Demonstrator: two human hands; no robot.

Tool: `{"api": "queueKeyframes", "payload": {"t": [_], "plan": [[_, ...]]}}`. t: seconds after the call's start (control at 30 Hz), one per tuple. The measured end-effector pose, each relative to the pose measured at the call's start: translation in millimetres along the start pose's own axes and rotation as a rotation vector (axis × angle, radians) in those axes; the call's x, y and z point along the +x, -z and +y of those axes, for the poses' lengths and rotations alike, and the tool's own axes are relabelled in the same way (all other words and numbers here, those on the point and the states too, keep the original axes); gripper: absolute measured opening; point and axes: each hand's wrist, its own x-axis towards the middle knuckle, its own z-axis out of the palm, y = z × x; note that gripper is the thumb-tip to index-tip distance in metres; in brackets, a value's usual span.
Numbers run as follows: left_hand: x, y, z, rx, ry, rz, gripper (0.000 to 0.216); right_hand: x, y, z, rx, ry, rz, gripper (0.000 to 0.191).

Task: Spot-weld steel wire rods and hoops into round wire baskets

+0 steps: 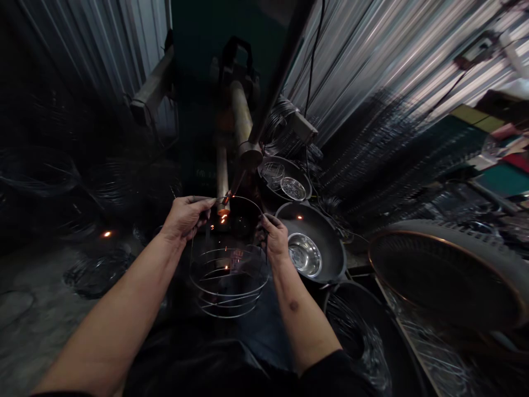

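A round wire basket frame made of several thin metal rings hangs between my hands, below the spot welder. My left hand pinches its top wire just left of the welding tip. Opposite it, my right hand closes around the right side of the same rim; some fingers are hidden. The rim's far edge meets the lower electrode arm of the welder, whose end glows orange. Sparks drop from that contact. Above is the thicker upper arm.
To the right, a dark round pan holds a shiny metal bowl. Behind it, another pan contains small metal pieces. A large dark round guard or tub stands farther right. Coiled wire lies nearby; sparks glow at left.
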Motion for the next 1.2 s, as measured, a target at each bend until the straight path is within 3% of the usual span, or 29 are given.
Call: {"api": "queueKeyframes", "payload": {"t": [0.17,0.3,0.47,0.67,0.8,1.03,1.2], "plan": [[1,1,-1,-0.006,-0.031,0.007,0.021,2,-2,-1,0.007,-0.021,-0.033,0.043],[-24,10,-4,-0.007,-0.066,-0.009,0.026,-13,3,-1,0.054,-0.044,-0.051,0.043],[-77,32,-39,-0.051,0.047,-0.109,0.029,-41,22,12,0.226,-0.121,-0.088,0.046],[-112,44,-75,-0.11,0.128,-0.037,0.037,-52,25,17,0.191,-0.192,-0.113,0.043],[-121,44,-75,-0.166,0.114,0.018,0.038,-49,20,16,0.179,-0.244,-0.102,0.04],[-113,59,-97,-0.154,0.09,0.239,0.049,-41,22,22,0.296,-0.387,-0.233,0.036],[-114,72,-114,-0.133,0.125,0.21,0.046,-34,22,22,0.409,-0.494,-0.176,0.031]]}}
